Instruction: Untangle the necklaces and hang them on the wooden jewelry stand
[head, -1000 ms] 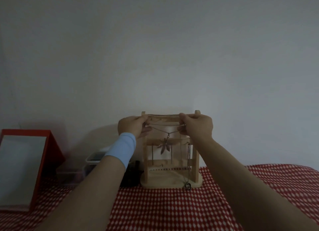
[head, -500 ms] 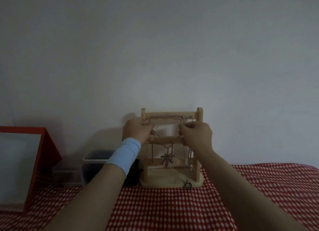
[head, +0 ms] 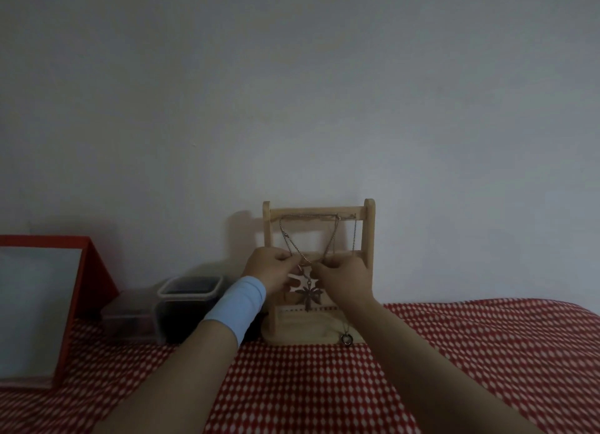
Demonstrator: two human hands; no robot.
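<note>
Fingers [head: 287, 257] of left hand [head: 269, 269] and right hand [head: 349, 279] pinch leaf necklace [head: 307, 295], already hung on stand [head: 369, 232] beside ring necklace [head: 346, 339]; release seemingly remains.

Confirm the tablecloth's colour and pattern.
The tablecloth is red with small white spots, best in the head view.

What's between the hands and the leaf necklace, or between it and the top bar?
Nothing visible. The left hand and right hand both pinch its chain above the pendant, and the chain already loops over the top bar.
</note>
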